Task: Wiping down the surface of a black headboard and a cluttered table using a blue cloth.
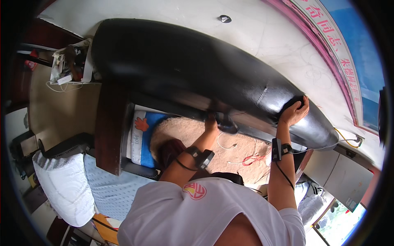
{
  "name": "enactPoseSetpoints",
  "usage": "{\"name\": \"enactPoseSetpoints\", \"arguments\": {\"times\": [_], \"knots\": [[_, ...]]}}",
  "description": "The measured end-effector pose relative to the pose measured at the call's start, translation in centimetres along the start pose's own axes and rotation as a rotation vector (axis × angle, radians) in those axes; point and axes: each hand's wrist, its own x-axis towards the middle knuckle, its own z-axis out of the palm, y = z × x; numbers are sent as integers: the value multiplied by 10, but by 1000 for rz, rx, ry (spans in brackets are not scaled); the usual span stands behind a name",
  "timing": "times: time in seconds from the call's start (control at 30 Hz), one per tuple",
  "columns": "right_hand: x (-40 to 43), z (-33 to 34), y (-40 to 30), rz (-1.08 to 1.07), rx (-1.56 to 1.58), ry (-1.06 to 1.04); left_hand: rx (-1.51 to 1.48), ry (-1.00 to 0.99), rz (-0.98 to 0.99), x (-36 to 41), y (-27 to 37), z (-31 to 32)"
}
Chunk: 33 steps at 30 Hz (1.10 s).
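Note:
A long black leather-like padded backrest (184, 58) stretches across the view before me, with a crease in its right part. My right hand (294, 112) is cupped at the backrest's upper edge on the right, over a dark, soft-looking item (287, 106), perhaps a cloth. Lower down, my left hand (211, 120) is at the dark lower rail (184, 111), beside a black object (227, 123) whose kind I cannot tell. Its fingers are hidden in shadow. Each wrist wears a strapped black device.
A dark wooden armrest (110, 132) stands at left, near a white bin of odds and ends (72, 63). Cables (251, 158) lie on the beige surface below me. A grey cable runs to a wall socket (358, 140) at right. White cabinets (344, 175) stand below it.

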Motion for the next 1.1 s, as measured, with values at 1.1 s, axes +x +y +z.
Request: {"name": "enactPoseSetpoints", "arguments": {"times": [1.1], "knots": [[1,5,9,89,79,-22,1912,1006,1220,17,314,-319]]}}
